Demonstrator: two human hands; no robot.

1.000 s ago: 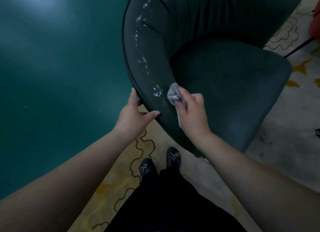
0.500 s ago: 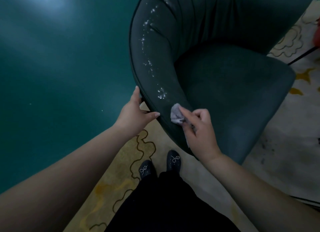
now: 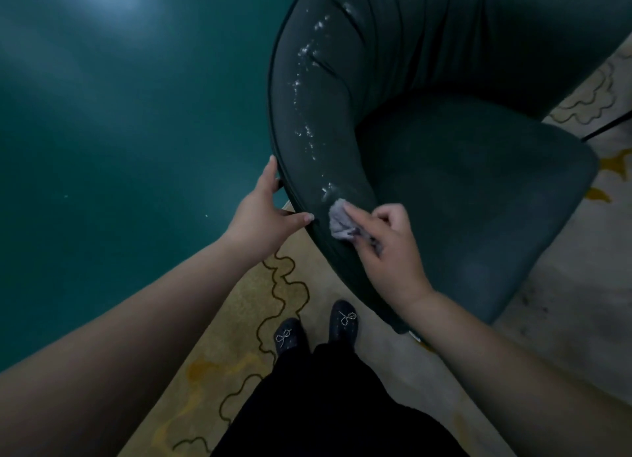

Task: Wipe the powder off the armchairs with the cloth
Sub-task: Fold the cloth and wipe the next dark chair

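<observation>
While the left hand point(image 3: 263, 214) grips the armchair point(image 3: 461, 183) rim, the right hand point(image 3: 390, 251) presses the cloth point(image 3: 338, 219) just below the powder point(image 3: 307, 90).

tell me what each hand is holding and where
Right hand pinches the bunched cloth at its near end. Left hand grips the armchair by its outer arm edge.

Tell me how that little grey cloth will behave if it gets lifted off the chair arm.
The cloth is bunched and creased under the right hand, so it will probably hang limp, not hold a shape. It looks thin and small, so likely very light. Powder lies right beside it on the armchair; some may cling and shake loose.
</observation>
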